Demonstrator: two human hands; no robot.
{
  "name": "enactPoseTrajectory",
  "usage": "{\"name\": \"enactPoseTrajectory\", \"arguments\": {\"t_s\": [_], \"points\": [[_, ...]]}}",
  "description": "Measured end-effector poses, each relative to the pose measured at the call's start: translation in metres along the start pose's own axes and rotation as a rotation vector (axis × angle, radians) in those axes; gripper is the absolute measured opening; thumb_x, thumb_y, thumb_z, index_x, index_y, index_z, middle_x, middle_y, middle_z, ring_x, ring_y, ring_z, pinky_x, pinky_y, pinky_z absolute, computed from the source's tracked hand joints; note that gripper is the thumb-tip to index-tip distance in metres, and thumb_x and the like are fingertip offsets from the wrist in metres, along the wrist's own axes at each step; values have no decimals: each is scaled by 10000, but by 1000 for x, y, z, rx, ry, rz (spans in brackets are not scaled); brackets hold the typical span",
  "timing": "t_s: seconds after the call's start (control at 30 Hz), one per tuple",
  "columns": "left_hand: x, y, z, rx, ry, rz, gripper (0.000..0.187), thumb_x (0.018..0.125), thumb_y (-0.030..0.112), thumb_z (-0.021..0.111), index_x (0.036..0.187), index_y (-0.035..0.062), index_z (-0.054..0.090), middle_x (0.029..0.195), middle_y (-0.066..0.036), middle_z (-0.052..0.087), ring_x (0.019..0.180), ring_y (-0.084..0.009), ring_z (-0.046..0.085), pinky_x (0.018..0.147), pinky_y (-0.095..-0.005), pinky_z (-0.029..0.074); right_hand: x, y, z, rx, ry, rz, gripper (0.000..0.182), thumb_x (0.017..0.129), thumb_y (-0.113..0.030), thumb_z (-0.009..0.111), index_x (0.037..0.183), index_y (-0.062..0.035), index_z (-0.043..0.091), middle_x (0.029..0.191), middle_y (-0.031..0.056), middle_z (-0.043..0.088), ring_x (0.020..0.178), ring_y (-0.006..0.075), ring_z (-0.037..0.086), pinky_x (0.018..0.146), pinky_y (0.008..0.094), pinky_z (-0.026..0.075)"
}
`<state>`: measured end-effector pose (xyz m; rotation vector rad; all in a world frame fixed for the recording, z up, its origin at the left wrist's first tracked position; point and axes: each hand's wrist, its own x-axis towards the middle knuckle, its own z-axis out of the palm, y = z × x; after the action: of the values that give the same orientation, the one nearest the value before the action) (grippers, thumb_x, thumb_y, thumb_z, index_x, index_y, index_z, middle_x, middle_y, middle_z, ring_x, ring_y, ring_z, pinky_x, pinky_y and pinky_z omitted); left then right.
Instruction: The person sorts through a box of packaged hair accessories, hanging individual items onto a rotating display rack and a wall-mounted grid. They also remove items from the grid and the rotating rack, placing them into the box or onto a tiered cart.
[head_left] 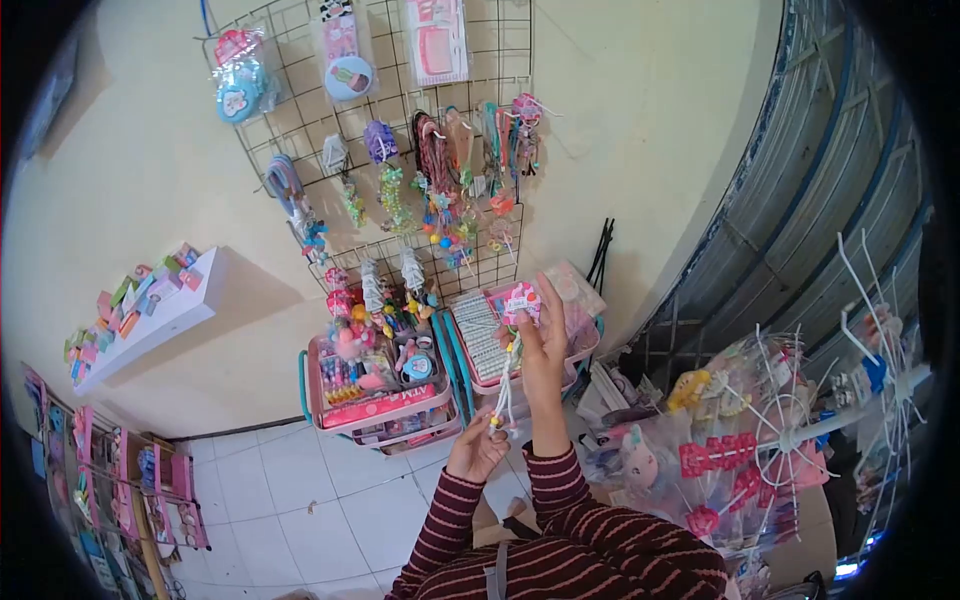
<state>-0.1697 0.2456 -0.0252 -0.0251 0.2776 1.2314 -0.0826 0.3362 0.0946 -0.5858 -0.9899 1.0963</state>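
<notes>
By both hands, partly closed, a slim white cord strap with yellow beads [508, 385] is held up in front of the body: its rounded pink printed card [522, 300] is gripped at the top by the right hand [543, 355], and its lower end is pinched in the fingertips of the left hand [475, 452]. The wrists are covered by dark maroon striped sleeves [443, 525]. Behind the strap, two pink plastic baskets with teal handles [335, 426] are filled with small goods. Above them, a dark wire grid panel [531, 60] is hung with colourful beaded straps [432, 165]. At right, bagged trinkets are carried by a white wire rack [790, 438]; at far left, little boxes are lined up on a white wall shelf [165, 328].
</notes>
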Motion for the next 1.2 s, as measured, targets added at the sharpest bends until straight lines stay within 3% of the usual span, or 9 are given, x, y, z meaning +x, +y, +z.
{"name": "enactPoseTrajectory", "arguments": {"t_s": [0.17,0.43,0.6,0.8,0.87,1.0,1.13,1.17,1.2], "points": [[53,53,-4,29,-1,-175,175,794,93,450,967,72,459,826,-86,513,610,-144,461,559,-253,385,43,40,9,-10,101,-28,349,798,-64,472,1101,-36,302,905,104,484,611,122,520,518,209,401],[149,123,18,78,-70,-285,204,795,100,438,997,82,459,824,-87,514,631,-170,483,568,-273,397,113,60,14,-112,239,-165,324,787,-34,486,1081,-36,350,904,97,486,598,110,535,495,198,409],[190,117,29,117,-55,-445,222,795,103,439,1017,103,443,835,-75,498,636,-148,453,565,-246,388,137,47,-9,-175,381,-114,338,780,-41,504,1099,-34,394,913,93,484,587,99,533,480,185,408],[216,96,77,163,-25,-483,226,785,98,453,1008,97,420,851,-51,447,642,-130,419,567,-235,365,194,21,-13,-134,342,-173,331,774,-31,504,1094,-27,420,874,77,515,604,85,514,477,183,410],[226,93,91,118,-178,-506,217,792,103,439,1009,107,423,861,-45,452,638,-121,411,557,-237,354,214,15,-12,-56,332,-185,324,774,-25,498,1090,-25,422,862,70,532,636,80,504,490,191,418],[258,85,102,37,-220,-436,203,802,113,419,1003,108,448,837,-45,466,622,-116,398,550,-236,346,251,10,-15,-14,285,-271,321,770,-29,508,1080,-20,425,826,70,534,568,76,493,443,183,385],[278,83,104,-41,-214,-463,195,809,96,404,990,90,475,831,-55,481,604,-116,379,548,-229,345,270,18,-27,-5,190,-232,324,767,-29,518,1078,-24,428,827,79,531,523,79,509,420,167,366],[277,82,112,-31,-158,-424,151,822,129,388,883,-10,399,772,-45,425,584,-108,367,535,-217,335,273,21,-29,4,190,-230,324,767,-29,518,1078,-24,428,827,79,531,523,79,509,420,167,366],[281,83,107,-28,-151,-418,151,822,129,388,883,-10,399,772,-45,425,584,-108,367,535,-217,335,275,24,-31,-17,191,-196,318,767,-27,518,1073,-24,432,822,81,534,522,80,510,417,165,364]]}}
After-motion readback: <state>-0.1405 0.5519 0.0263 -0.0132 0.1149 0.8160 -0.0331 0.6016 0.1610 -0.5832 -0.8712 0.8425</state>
